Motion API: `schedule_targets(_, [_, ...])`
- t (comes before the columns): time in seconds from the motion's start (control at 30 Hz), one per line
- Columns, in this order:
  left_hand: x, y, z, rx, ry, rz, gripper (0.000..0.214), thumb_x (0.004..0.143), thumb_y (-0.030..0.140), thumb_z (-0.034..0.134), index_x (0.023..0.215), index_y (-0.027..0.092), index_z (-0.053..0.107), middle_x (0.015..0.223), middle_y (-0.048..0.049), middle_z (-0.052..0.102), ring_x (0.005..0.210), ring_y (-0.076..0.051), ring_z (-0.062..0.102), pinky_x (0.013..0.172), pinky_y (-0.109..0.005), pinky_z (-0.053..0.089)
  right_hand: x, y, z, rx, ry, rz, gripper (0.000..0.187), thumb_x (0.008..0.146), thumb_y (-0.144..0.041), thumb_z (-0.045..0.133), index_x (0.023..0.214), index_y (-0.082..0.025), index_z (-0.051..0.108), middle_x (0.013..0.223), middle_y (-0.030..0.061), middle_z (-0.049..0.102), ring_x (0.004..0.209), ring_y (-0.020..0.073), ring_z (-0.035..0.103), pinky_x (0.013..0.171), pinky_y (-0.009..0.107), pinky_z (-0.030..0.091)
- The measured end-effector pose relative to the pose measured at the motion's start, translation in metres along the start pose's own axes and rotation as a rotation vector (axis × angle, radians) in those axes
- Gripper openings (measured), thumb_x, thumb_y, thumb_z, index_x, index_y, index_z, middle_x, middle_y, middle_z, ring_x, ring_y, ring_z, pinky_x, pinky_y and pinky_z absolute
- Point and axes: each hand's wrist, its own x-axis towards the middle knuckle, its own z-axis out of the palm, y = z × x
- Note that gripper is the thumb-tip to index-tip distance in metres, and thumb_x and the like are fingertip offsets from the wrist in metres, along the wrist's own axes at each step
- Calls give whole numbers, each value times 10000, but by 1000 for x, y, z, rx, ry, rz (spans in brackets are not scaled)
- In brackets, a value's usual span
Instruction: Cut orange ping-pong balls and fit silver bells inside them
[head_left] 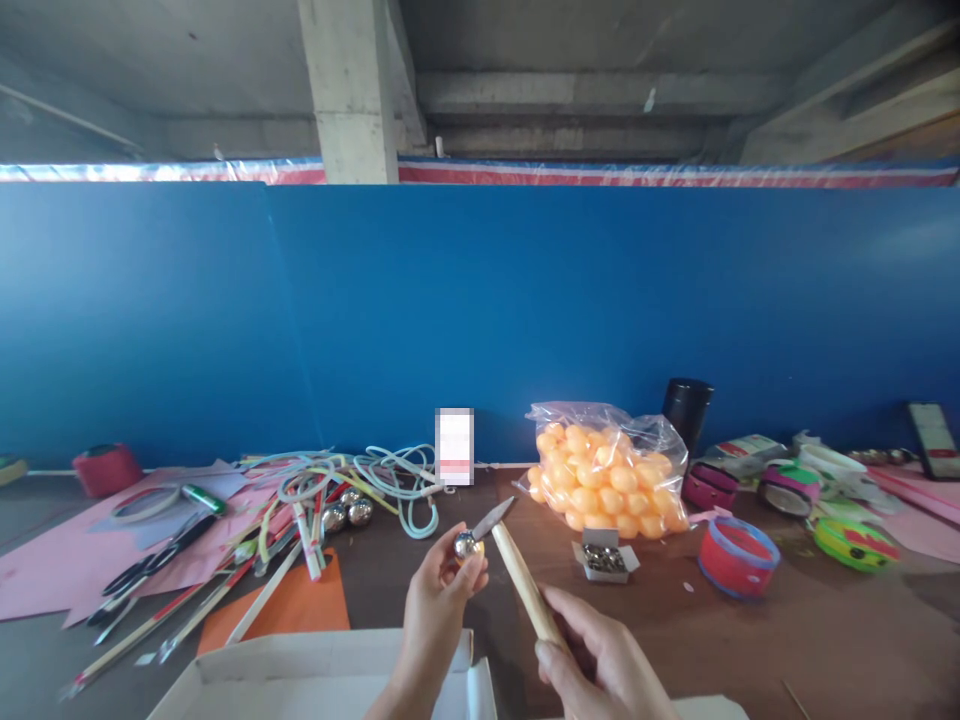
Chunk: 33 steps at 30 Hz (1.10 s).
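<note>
Gripping steel ball in L hand, thumb vs. fingers, approx. mid-view; blade pokes up-R from beside ball, can't tell if held or lying behind; R hand closed round wood stick, upper end just beside ball, contact unclear. In the way: white box under L forearm; bag of orange balls beyond & R of stick; small box of metal bits just in front of bag; red-blue ring farther R; tubing + more steel balls L of L hand; orange sheet nearer, scissors farther L. Edges/room: blue wall closes far side of table; gap betw. stick & small box modest; widest stretch of tabletop R of R hand, nearer than ring; L side tight, clutter running from tubing down to white box.
</note>
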Motion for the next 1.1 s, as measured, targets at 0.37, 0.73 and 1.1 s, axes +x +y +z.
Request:
schedule_targets(0.37, [0,-2,0,20,-5,19,607,608,339,777,1134,108,582,914,-95,688,765,-196,683,711,-338,585,1,2,0,5,7,-14,430,819,-416,473,1148,-150,547,634,-22,552,405,87,467,395,193,366])
schedule_targets(0.73, [-1,0,0,32,-15,13,597,605,338,774,1134,129,593,946,-94,693,800,-217,688,708,-332,582,2,2,1,18,18,-25,415,827,-444,447,1111,-154,534,635,-28,537,414,87,472,397,189,359])
schedule_targets(1.1, [0,-1,0,30,0,24,601,600,349,776,1123,117,595,906,-95,693,780,-210,685,707,-342,583,1,-2,0,-20,-14,-31,389,829,-412,447,1073,-137,576,645,-19,560,413,81,466,419,191,375])
